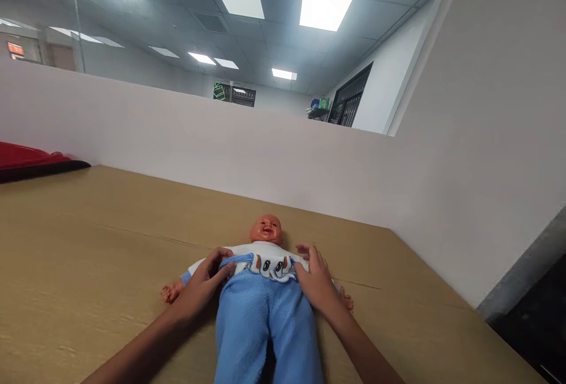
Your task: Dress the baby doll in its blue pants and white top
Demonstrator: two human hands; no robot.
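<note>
At the lower centre of the frame, a doll (pixel 266 289) lies face up between the hands, the left hand (pixel 211 271) pinched on a blue band (pixel 241 258) at its waist, the right hand (pixel 315 275) against its other side, whether gripping I cannot tell. Beneath is a tan table (pixel 132 219); beyond it, a pale wall (pixel 247 148) frames a window (pixel 145 62), through which show ceiling lights (pixel 326 10) and, right of centre, a green box (pixel 324 103) with print too small to read.

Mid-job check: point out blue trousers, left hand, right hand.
Blue trousers (pixel 267 304): head view, upper front.
Left hand (pixel 207 269): head view, back of hand.
Right hand (pixel 319 281): head view, back of hand.
</note>
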